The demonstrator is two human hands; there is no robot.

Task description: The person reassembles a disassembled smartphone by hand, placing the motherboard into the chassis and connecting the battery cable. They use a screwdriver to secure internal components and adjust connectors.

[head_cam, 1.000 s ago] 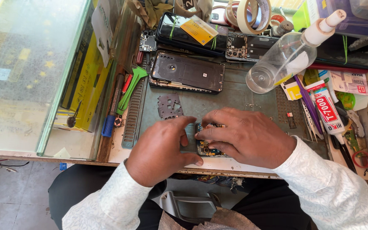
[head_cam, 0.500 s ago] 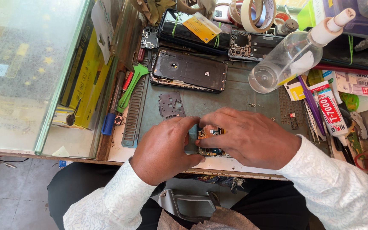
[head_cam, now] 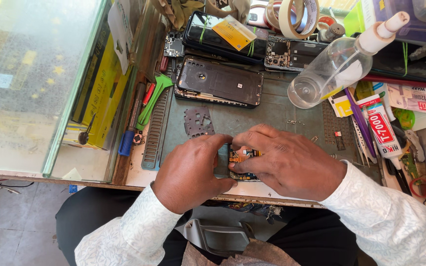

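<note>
Workbench (head_cam: 272, 111): opened phone (head_cam: 241, 158) between hands.

A crowded tabletop (head_cam: 282, 111) carries a grey-green work mat. Its left part is a glass-topped display case (head_cam: 30, 88), its pane scuffed and bright with daylight, yellow boxes showing beneath. Below the tabletop's near edge lies a grey tiled floor (head_cam: 11, 221), with thin cables trailing at the left.

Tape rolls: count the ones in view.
2. Both tape rolls lie at the bench's far edge, side by side and overlapping: one cream roll, one partly hidden behind it. More may be hidden in the clutter.
</note>
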